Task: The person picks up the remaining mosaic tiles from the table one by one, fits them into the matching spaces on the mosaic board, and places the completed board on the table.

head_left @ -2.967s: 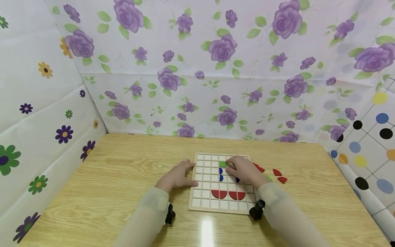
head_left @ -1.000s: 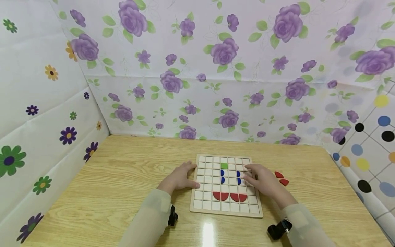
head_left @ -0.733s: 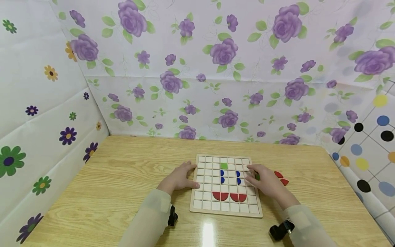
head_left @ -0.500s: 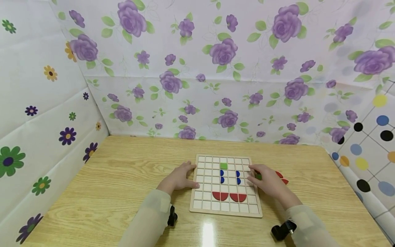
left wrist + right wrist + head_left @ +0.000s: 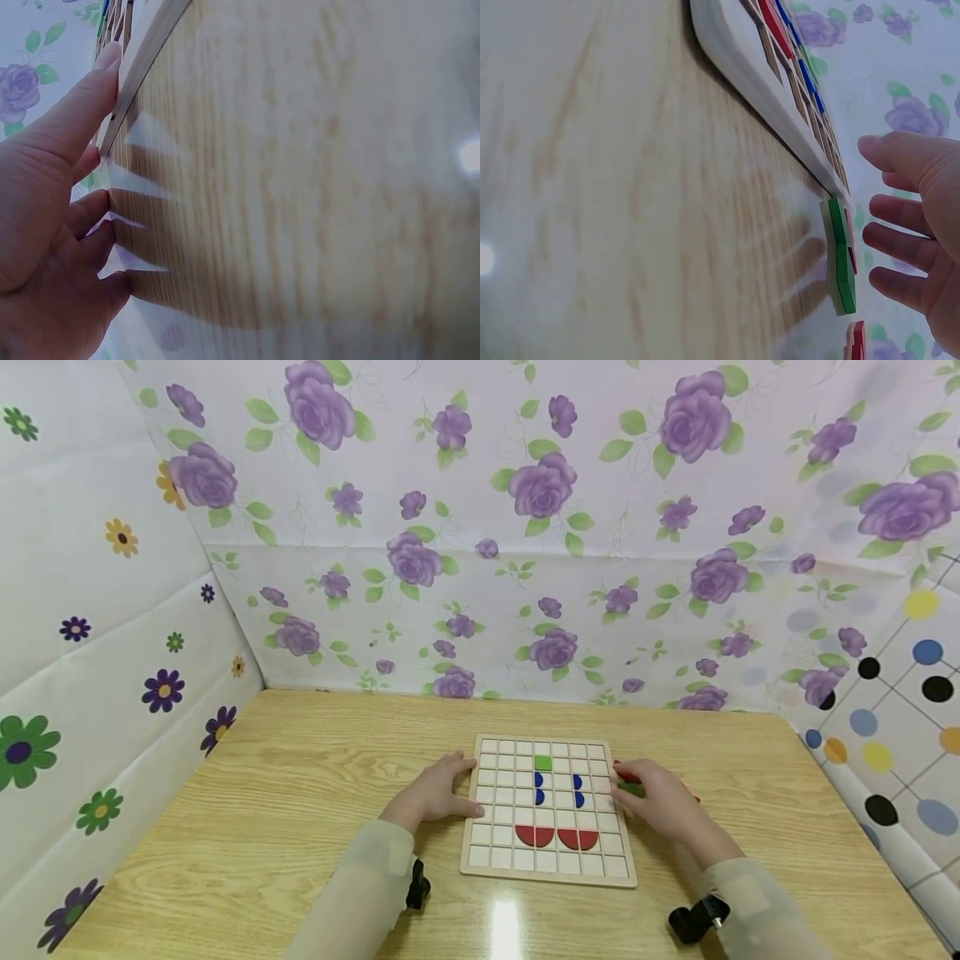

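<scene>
A wooden grid board (image 5: 502, 858) lies on the table with coloured pieces in its cells. Its pieces include a green square (image 5: 543, 762), blue half-circles (image 5: 539, 797) and red pieces (image 5: 535, 836) that form two half-round shapes. On the board's left edge rests my left hand (image 5: 431, 793), thumb on the frame (image 5: 154, 45) and fingers spread. My right hand (image 5: 660, 797) hovers past the right edge with loosely bent fingers and holds nothing. Under it, a loose green piece (image 5: 841, 255) lies beside the frame, partly hidden by the hand in the head view.
Loose red pieces (image 5: 857, 341) lie on the table right of the board, mostly covered by the right hand. Flowered cloth (image 5: 487, 610) hangs behind the wooden table (image 5: 337, 735). Each wrist carries a small black camera (image 5: 697, 920).
My right hand has left the green square on the board and moved right, past the frame, over the loose pieces. The left hand keeps its place on the board's edge.
</scene>
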A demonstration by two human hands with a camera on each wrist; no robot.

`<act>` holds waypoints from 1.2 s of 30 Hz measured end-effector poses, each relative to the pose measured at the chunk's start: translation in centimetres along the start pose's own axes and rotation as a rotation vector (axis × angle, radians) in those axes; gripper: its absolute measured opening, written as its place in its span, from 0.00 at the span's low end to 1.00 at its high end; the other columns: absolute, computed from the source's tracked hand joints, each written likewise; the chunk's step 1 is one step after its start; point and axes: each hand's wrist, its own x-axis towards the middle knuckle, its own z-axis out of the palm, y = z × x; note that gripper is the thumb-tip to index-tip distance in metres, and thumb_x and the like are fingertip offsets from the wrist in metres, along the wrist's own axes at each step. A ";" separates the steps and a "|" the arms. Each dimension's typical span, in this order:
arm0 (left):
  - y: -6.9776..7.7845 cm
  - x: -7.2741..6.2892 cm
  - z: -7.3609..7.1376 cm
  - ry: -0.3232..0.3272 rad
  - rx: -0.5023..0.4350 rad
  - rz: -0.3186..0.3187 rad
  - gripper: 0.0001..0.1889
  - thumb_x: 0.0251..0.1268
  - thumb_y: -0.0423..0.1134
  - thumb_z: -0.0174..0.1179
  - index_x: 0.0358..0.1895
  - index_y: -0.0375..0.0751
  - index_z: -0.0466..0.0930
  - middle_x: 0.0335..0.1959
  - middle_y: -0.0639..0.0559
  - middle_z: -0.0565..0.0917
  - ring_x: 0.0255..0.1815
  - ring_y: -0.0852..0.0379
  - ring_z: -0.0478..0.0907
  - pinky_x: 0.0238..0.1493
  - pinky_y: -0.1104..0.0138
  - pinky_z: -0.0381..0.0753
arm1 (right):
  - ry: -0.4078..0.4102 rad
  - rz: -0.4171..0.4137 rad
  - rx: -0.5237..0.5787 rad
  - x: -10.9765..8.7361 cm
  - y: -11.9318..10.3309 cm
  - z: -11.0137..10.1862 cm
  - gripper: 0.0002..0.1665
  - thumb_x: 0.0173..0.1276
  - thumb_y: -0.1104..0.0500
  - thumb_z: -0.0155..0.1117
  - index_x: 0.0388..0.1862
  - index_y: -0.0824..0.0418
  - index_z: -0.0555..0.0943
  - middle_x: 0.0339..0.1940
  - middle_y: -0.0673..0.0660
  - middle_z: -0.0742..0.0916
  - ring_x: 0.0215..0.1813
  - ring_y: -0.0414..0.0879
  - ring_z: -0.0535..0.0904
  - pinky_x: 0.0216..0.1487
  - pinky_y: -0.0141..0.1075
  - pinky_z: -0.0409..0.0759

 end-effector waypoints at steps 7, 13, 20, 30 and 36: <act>0.0 -0.1 0.0 -0.001 0.003 0.003 0.45 0.51 0.54 0.69 0.73 0.49 0.58 0.77 0.48 0.49 0.77 0.41 0.43 0.73 0.41 0.48 | -0.016 0.027 -0.018 -0.2 0.4 -0.4 0.26 0.66 0.53 0.63 0.60 0.63 0.76 0.56 0.63 0.81 0.57 0.60 0.76 0.55 0.55 0.76; 0.1 -0.1 -0.1 -0.002 0.000 -0.001 0.45 0.52 0.54 0.69 0.73 0.49 0.58 0.77 0.48 0.49 0.78 0.42 0.42 0.73 0.42 0.47 | -0.032 0.028 -0.032 -0.3 0.7 -0.5 0.25 0.66 0.54 0.63 0.59 0.63 0.77 0.56 0.64 0.80 0.56 0.59 0.77 0.53 0.54 0.77; 0.1 -0.2 -0.1 -0.001 -0.008 0.003 0.45 0.51 0.54 0.69 0.73 0.48 0.58 0.77 0.47 0.49 0.77 0.41 0.42 0.73 0.41 0.47 | -0.036 -0.009 -0.072 -0.2 1.0 -0.6 0.20 0.65 0.56 0.64 0.53 0.63 0.80 0.56 0.66 0.79 0.57 0.62 0.76 0.56 0.56 0.75; 0.2 -0.2 -0.2 -0.001 -0.002 0.020 0.44 0.53 0.53 0.68 0.73 0.46 0.58 0.77 0.45 0.49 0.78 0.43 0.42 0.74 0.42 0.44 | -0.050 -0.067 -0.141 0.0 1.3 -0.7 0.18 0.62 0.57 0.66 0.50 0.62 0.81 0.58 0.69 0.78 0.59 0.67 0.74 0.58 0.59 0.73; 0.1 -0.1 -0.2 0.004 0.005 0.034 0.44 0.53 0.53 0.68 0.73 0.45 0.58 0.77 0.44 0.50 0.78 0.43 0.42 0.75 0.44 0.42 | -0.053 -0.067 -0.196 0.3 1.3 -0.6 0.18 0.62 0.57 0.66 0.50 0.63 0.82 0.59 0.70 0.77 0.60 0.68 0.72 0.58 0.62 0.71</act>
